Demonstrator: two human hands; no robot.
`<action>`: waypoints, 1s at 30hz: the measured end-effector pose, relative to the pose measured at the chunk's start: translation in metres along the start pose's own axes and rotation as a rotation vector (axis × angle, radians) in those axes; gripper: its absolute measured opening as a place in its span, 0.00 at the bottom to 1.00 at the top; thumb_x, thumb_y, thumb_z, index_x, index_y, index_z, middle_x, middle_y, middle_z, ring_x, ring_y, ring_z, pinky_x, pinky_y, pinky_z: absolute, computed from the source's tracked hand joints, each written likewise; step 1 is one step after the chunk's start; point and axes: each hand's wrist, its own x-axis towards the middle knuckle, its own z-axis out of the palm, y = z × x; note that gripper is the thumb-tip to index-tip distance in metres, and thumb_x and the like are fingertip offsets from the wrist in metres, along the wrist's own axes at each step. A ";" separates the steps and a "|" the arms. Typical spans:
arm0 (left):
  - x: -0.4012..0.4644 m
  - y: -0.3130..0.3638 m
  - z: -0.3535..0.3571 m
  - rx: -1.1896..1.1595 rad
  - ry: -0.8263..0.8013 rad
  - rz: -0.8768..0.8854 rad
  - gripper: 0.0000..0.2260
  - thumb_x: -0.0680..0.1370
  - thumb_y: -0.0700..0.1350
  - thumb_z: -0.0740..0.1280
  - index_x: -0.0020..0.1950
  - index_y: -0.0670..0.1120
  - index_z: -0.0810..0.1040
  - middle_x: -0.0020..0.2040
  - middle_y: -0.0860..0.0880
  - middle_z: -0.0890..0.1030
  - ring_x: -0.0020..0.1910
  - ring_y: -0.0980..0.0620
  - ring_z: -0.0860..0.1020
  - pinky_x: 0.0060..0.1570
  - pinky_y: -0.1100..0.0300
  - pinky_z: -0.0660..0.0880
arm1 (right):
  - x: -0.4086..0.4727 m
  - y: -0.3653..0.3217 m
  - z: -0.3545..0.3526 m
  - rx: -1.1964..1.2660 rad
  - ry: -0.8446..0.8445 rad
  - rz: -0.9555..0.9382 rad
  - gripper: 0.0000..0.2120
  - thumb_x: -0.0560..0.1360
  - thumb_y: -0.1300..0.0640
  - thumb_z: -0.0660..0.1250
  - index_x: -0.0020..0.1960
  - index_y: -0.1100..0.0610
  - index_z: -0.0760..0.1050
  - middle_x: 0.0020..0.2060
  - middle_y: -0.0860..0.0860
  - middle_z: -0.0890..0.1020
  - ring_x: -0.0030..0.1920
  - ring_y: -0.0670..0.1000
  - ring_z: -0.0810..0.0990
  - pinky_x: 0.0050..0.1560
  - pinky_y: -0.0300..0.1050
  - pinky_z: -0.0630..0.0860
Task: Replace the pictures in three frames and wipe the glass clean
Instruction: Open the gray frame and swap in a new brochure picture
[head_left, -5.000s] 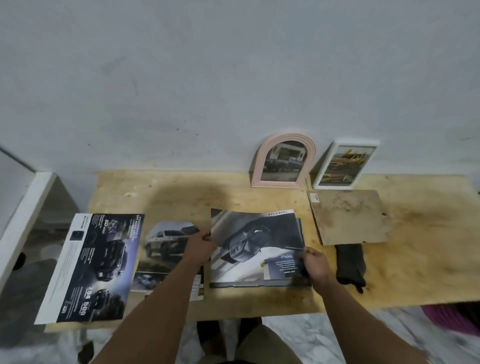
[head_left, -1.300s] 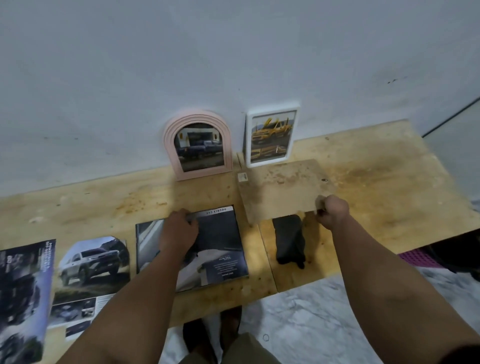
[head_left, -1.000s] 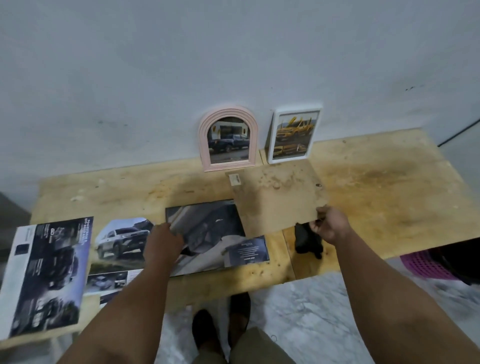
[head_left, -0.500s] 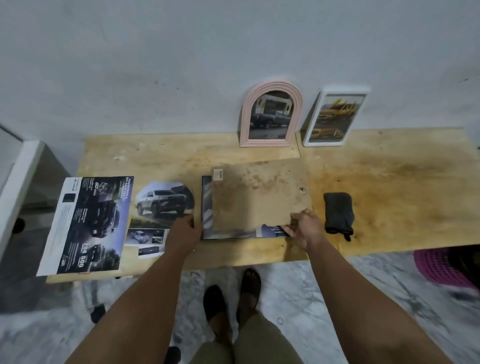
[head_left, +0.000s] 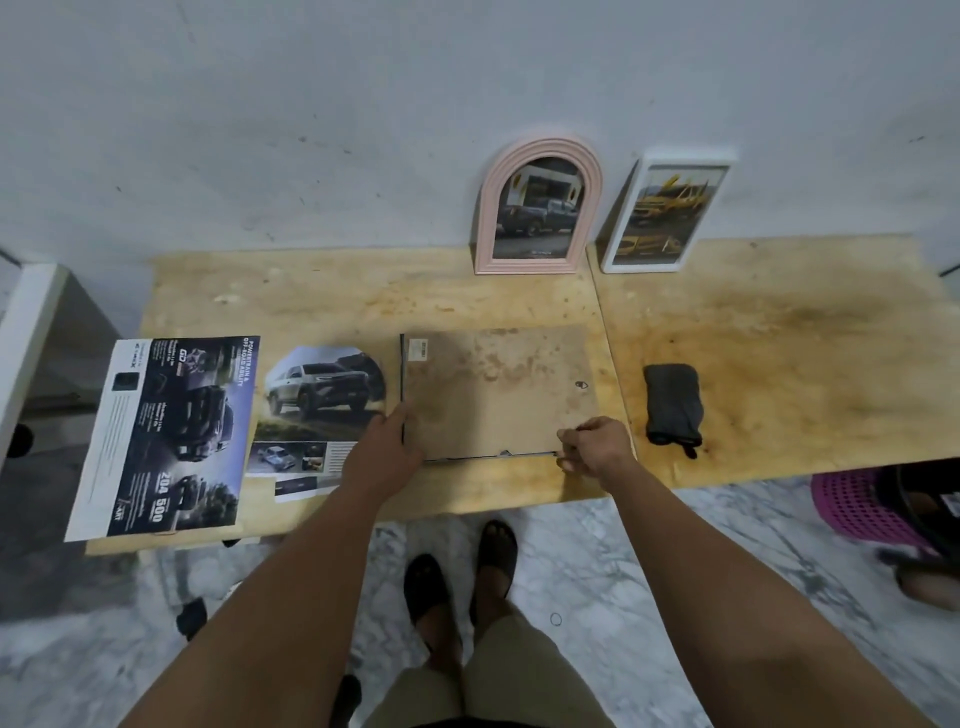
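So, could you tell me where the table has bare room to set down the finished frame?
Widest bare patch: the right end of the table, beyond the grey cloth and in front of the white frame. Another runs along the back left, beside the pink arched frame. The front left is crowded with the brochure, the car cut-outs and the backing board.

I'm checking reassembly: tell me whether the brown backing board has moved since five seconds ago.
Yes. The backing board has shifted left, away from the dark cloth it earlier lay beside, and now covers the frame.
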 end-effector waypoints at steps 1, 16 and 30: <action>0.001 -0.001 0.000 0.015 -0.007 -0.004 0.34 0.79 0.50 0.67 0.83 0.50 0.57 0.70 0.42 0.69 0.67 0.39 0.74 0.59 0.46 0.76 | -0.002 -0.001 -0.001 -0.053 -0.007 -0.009 0.12 0.74 0.67 0.75 0.49 0.62 0.71 0.38 0.65 0.83 0.34 0.59 0.82 0.42 0.64 0.83; 0.013 0.006 -0.004 0.126 0.000 0.012 0.30 0.80 0.47 0.66 0.80 0.46 0.61 0.70 0.41 0.68 0.63 0.38 0.76 0.57 0.47 0.76 | 0.023 -0.028 0.007 -0.886 0.086 -0.217 0.40 0.68 0.35 0.74 0.72 0.50 0.65 0.67 0.57 0.67 0.66 0.63 0.71 0.63 0.59 0.74; 0.017 0.008 0.000 0.188 -0.010 0.004 0.36 0.79 0.49 0.68 0.82 0.45 0.56 0.71 0.41 0.66 0.61 0.39 0.77 0.55 0.47 0.78 | 0.038 -0.029 0.010 -0.930 0.076 -0.236 0.42 0.68 0.38 0.78 0.71 0.50 0.58 0.66 0.59 0.70 0.62 0.65 0.76 0.56 0.59 0.76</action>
